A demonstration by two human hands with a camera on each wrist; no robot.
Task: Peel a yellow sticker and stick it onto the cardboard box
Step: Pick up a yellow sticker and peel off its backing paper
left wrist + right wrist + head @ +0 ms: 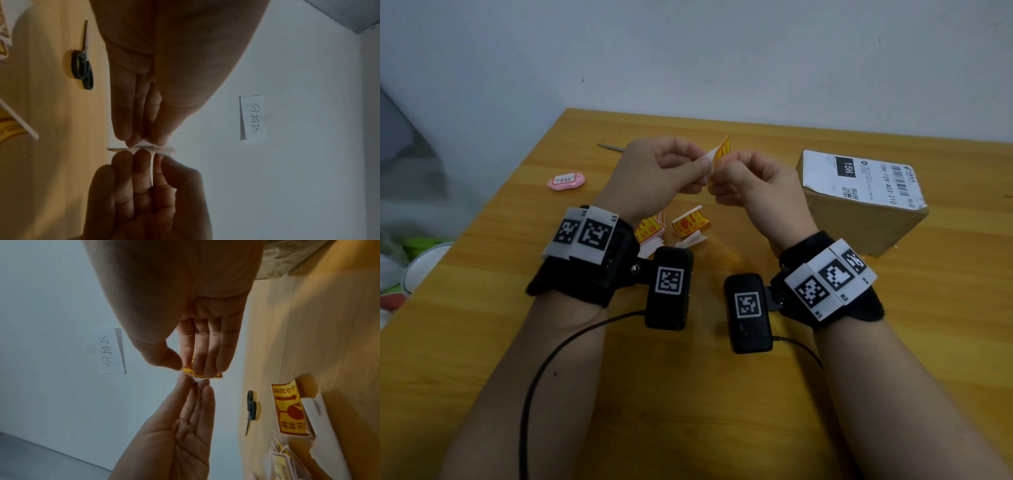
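Observation:
Both hands are raised above the wooden table (688, 394), meeting at a small yellow sticker (723, 150) with a white backing (709, 157). My left hand (703, 167) pinches the white backing between thumb and fingers. My right hand (719, 174) pinches the yellow sticker. In the right wrist view the yellow sticker (198, 373) shows under the right hand's fingertips (205, 369), with the left hand (195, 382) on the white corner. The left wrist view shows the sticker (164, 148) edge-on. The cardboard box (859, 222), with a white shipping label on top, stands to the right.
Loose yellow stickers (688, 222) and peeled backings lie on the table under the hands. Black scissors (82, 68) lie behind the left hand. A pink tag (566, 181) sits at the left. A white bowl (424, 267) stands beyond the table's left edge.

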